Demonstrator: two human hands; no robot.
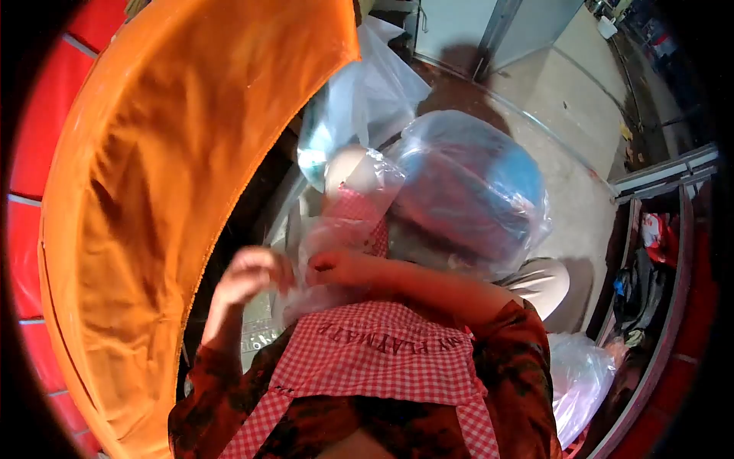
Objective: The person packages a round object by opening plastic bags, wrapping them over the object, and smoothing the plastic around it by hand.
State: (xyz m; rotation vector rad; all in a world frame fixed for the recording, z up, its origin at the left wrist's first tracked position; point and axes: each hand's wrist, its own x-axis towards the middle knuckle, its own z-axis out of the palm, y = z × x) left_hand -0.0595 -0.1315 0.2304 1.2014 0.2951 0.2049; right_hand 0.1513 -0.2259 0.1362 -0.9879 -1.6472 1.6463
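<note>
My left hand (pixel 252 275) is raised beside the orange cloth (pixel 153 176), fingers loosely curled and apart, slightly blurred, with nothing visible in them. To its right, my right hand (pixel 344 271) reaches across my body, its fingers closed on a thin clear plastic bag (pixel 325 237). The plastic spreads over my lap, above the top of my red-and-white checked apron (pixel 375 352). Part of the plastic lies over my knee (pixel 350 170). The right fingertips are partly hidden in the folds.
A large clear bag with blue contents (pixel 474 187) sits in front of my lap. Behind it are a whitish plastic bag (pixel 367 92) and a light door (pixel 459 30). At right, a metal-framed shelf (pixel 680 268) holds dark and red items; another plastic bag (pixel 577 375) is near my elbow.
</note>
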